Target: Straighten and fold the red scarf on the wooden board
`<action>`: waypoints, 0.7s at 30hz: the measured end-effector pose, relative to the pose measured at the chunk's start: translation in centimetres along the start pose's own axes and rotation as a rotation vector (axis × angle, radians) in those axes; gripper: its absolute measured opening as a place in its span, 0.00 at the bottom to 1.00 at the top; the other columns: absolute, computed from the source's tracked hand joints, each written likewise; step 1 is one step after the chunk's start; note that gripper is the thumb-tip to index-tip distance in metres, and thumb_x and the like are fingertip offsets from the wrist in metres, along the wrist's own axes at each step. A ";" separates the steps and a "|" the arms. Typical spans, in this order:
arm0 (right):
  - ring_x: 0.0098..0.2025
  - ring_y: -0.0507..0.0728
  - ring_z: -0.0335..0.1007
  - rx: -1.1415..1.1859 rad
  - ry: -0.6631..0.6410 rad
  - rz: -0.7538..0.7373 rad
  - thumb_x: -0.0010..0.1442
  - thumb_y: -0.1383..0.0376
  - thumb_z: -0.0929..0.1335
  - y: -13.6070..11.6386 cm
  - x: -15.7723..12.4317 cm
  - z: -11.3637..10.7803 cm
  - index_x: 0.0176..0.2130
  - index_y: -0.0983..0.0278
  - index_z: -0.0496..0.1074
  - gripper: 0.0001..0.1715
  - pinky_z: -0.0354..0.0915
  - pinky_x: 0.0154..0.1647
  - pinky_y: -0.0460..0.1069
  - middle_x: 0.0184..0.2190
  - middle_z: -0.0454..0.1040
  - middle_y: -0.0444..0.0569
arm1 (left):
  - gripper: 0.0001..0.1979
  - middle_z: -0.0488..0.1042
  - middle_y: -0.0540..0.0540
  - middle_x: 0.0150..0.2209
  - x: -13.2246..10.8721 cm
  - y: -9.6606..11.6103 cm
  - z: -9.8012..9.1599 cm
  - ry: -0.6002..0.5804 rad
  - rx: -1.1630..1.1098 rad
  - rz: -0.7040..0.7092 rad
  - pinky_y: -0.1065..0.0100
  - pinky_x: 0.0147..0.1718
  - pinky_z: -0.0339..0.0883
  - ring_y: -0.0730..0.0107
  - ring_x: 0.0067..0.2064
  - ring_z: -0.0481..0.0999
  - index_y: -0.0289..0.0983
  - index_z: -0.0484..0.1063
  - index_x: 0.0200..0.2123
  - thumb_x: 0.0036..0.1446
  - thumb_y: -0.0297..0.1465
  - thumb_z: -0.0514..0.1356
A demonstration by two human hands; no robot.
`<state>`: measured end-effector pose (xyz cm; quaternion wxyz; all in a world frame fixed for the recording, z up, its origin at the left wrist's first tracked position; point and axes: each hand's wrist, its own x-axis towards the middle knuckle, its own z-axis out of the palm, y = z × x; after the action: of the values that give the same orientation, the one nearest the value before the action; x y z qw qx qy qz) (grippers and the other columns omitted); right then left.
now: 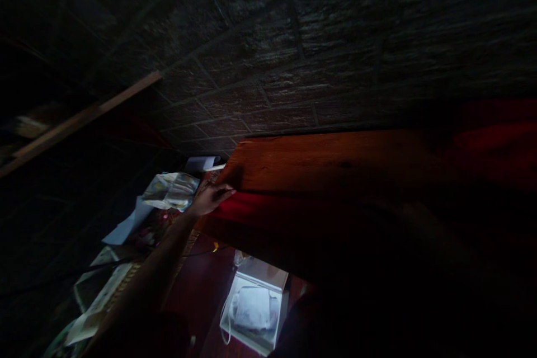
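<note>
My left hand reaches to the left end of a wooden tabletop. Its fingertips are pinched together at the edge of a red cloth, which lies along the near part of the wood. Much of the cloth sinks into deep shadow to the right. My right hand is only a faint shape over the dark right side, and its fingers cannot be made out.
A brick wall rises behind the table. Papers and a crumpled printed bag lie to the left. Below stands an open white box with a pale packet in it. A wooden beam juts out at upper left.
</note>
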<state>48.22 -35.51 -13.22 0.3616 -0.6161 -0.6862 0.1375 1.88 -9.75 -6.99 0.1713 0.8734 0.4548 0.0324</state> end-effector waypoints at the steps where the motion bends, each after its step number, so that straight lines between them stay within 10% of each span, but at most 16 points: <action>1: 0.45 0.57 0.77 0.004 -0.018 -0.012 0.66 0.68 0.62 -0.2 0.0 -0.1 0.47 0.54 0.78 0.18 0.72 0.48 0.51 0.46 0.79 0.44 | 0.21 0.81 0.46 0.38 0.0 -0.2 0.1 0.011 0.006 -0.001 0.69 0.43 0.71 0.65 0.40 0.79 0.38 0.77 0.40 0.61 0.49 0.56; 21: 0.44 0.58 0.78 -0.066 -0.106 -0.055 0.66 0.71 0.60 -1.2 0.6 -1.3 0.45 0.61 0.78 0.20 0.74 0.45 0.52 0.46 0.79 0.50 | 0.29 0.77 0.44 0.31 -0.6 -1.9 -1.8 0.117 0.096 -0.105 0.66 0.37 0.70 0.64 0.34 0.76 0.37 0.73 0.30 0.54 0.58 0.51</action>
<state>48.20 -35.53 -11.36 0.3079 -0.6006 -0.7250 0.1371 -0.31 -8.74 -5.87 0.1036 0.8521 0.5103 0.0526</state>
